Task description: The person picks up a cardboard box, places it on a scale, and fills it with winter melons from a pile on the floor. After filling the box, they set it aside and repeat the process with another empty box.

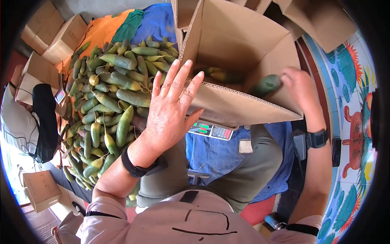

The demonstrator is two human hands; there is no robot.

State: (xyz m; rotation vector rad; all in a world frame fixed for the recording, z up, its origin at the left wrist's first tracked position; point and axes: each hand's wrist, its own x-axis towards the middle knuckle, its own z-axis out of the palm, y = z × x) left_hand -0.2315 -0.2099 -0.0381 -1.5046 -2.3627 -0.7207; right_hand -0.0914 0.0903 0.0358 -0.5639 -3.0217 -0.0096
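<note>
An open cardboard box (248, 103) stands in front of me on a scale (211, 131) with a lit display. Inside it lie a few green radishes (227, 76), partly hidden by the near wall. My right hand (300, 87) reaches in over the box's right side, its fingers closed round the end of a green radish (266, 85). Fingers stretched out, my left hand (172, 103) is at the box's near left corner, overlapping the wall and holding nothing. Left of it spreads a big heap of green radishes (122, 83).
Closed cartons (38, 73) are stacked at the far left, and a person (24, 118) is beside them. More open boxes (317, 20) stand behind mine. Blue sheeting (211, 158) covers the floor between my legs. A painted tile wall (349, 122) runs along the right.
</note>
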